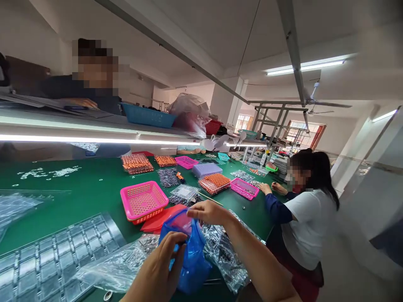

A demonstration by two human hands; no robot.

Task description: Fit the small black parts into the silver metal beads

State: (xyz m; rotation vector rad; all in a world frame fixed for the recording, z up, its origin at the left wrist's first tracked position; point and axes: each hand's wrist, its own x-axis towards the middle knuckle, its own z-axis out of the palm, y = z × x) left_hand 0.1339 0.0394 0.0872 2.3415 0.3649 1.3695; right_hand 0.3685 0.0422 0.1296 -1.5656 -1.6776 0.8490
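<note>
A blue plastic bag (193,268) stands upright in front of me at the table's near edge, its mouth held apart. My left hand (168,256) is closed on the near left side of the mouth, thumb against fingers. On the far right side of the rim, my right hand (208,212) pinches the plastic. What lies inside the bag is hidden. Clear plastic bags of small parts flank it: one on the left (126,260), another, holding dark metallic parts, on the right (223,251). Red plastic sheets (162,219) lie just behind the blue bag.
A pink basket (127,205) sits beyond the red sheets, and a grey slotted tray (59,256) fills the near left. Farther back are stacked trays of orange parts (137,163) and a second pink basket (244,188). A co-worker (304,222) sits at the right; another person (94,79) is across the shelf.
</note>
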